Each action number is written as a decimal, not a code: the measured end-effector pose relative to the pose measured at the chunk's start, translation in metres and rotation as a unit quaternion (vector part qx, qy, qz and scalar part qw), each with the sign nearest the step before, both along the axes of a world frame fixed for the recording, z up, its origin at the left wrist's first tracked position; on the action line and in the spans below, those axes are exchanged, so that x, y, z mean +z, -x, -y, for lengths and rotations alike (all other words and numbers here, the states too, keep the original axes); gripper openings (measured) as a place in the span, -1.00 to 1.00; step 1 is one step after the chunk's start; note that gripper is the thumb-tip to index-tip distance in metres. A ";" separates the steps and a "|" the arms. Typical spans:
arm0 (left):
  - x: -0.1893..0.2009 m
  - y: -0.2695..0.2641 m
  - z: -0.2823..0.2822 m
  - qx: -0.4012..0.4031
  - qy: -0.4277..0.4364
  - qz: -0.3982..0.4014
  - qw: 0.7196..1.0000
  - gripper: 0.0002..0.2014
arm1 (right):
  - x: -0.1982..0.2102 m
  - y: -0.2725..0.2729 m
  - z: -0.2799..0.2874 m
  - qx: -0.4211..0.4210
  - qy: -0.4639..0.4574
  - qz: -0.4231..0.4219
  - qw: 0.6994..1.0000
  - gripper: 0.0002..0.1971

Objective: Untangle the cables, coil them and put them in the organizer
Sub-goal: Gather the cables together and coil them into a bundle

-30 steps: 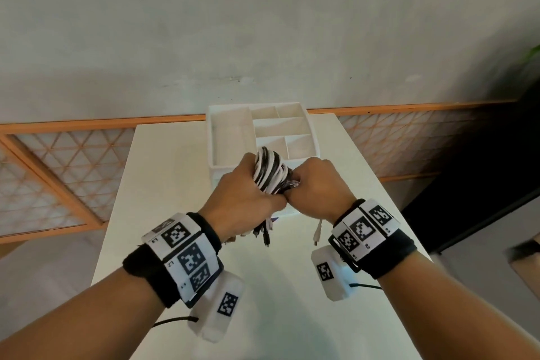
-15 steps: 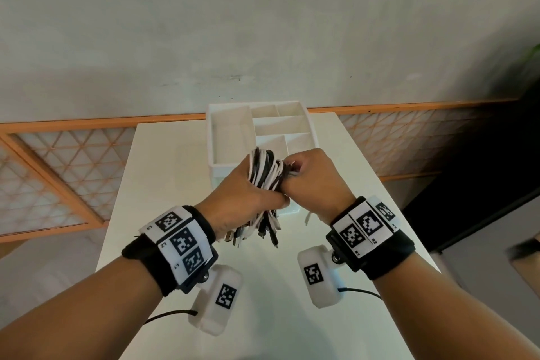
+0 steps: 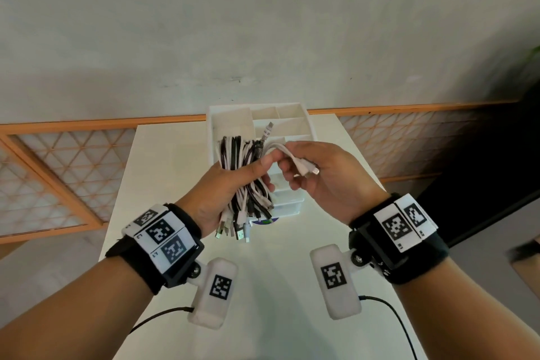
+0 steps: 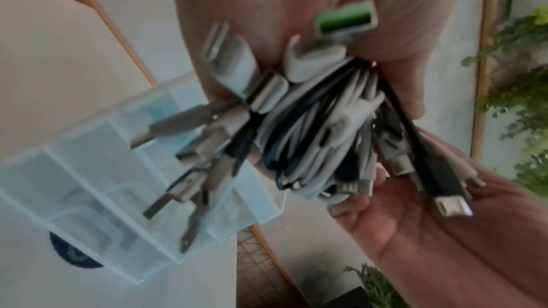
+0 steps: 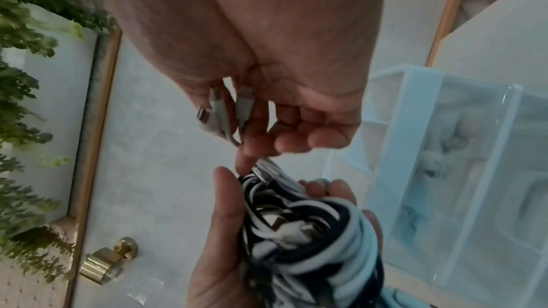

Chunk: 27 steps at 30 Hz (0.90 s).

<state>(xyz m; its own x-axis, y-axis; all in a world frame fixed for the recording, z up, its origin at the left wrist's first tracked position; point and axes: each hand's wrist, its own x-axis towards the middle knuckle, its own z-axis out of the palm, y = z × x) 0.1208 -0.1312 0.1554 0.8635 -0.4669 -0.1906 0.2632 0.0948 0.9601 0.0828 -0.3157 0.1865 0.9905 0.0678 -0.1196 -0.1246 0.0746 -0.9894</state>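
The left hand (image 3: 226,184) wraps the middle of the cable bundle (image 3: 244,172), so how the strands cross inside it can't be told. At twelve o'clock the bundle covers part of the organizer (image 3: 292,114), and both forearms run off the frame's bottom edge.

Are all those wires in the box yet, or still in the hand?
Not in the box yet. The left hand grips the wires above the box, and the right hand pinches one white wire.
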 end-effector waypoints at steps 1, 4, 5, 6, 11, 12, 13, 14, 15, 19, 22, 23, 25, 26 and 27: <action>0.000 0.001 0.000 0.000 0.009 -0.006 1.000 -0.47 | 0.000 -0.001 -0.003 -0.011 0.003 0.004 1.000 -0.69; 0.002 0.001 -0.001 0.005 0.019 -0.015 1.000 -0.47 | 0.000 -0.001 -0.011 -0.037 0.071 0.035 0.996 -0.76; 0.004 0.001 -0.001 0.006 0.016 -0.016 1.000 -0.45 | 0.000 0.000 -0.015 -0.036 0.090 0.048 0.994 -0.72; 0.005 0.001 -0.001 0.004 0.015 -0.017 1.000 -0.45 | -0.001 0.000 -0.019 -0.038 0.103 0.062 0.992 -0.64; 0.007 0.003 -0.001 -0.010 0.030 -0.034 0.999 -0.48 | 0.001 -0.002 -0.029 -0.059 0.136 0.130 0.980 -0.63; 0.007 0.003 -0.002 -0.016 0.037 -0.039 0.998 -0.49 | 0.000 -0.003 -0.026 -0.066 0.135 0.126 0.981 -0.68; 0.006 0.002 -0.004 -0.022 0.045 -0.047 0.998 -0.50 | 0.000 -0.004 -0.023 -0.074 0.134 0.124 0.980 -0.72; 0.005 0.002 -0.006 -0.026 0.052 -0.056 0.997 -0.50 | -0.001 -0.004 -0.022 -0.079 0.140 0.129 0.979 -0.74; 0.006 0.003 -0.006 -0.028 0.055 -0.062 0.996 -0.51 | -0.003 -0.004 -0.021 -0.079 0.148 0.142 0.976 -0.73; 0.008 0.004 -0.003 -0.015 0.068 -0.059 0.996 -0.57 | -0.017 -0.003 -0.032 -0.082 0.177 0.191 0.962 -0.72; 0.008 0.004 -0.001 -0.008 0.068 -0.067 0.995 -0.63 | -0.027 -0.002 -0.039 -0.095 0.255 0.228 0.935 -0.58; 0.006 0.004 -0.001 -0.006 0.061 -0.064 0.996 -0.64 | -0.028 -0.001 -0.038 -0.082 0.268 0.218 0.935 -0.59; 0.005 0.005 -0.002 -0.002 0.045 -0.049 0.998 -0.59 | -0.024 -0.001 -0.031 -0.011 0.267 0.165 0.950 -0.66; 0.005 0.005 -0.004 -0.003 0.045 -0.046 0.998 -0.60 | -0.019 0.000 -0.027 0.028 0.266 0.133 0.955 -0.70; 0.006 0.006 -0.005 -0.010 0.049 -0.046 0.998 -0.63 | -0.015 0.001 -0.023 0.060 0.268 0.106 0.956 -0.73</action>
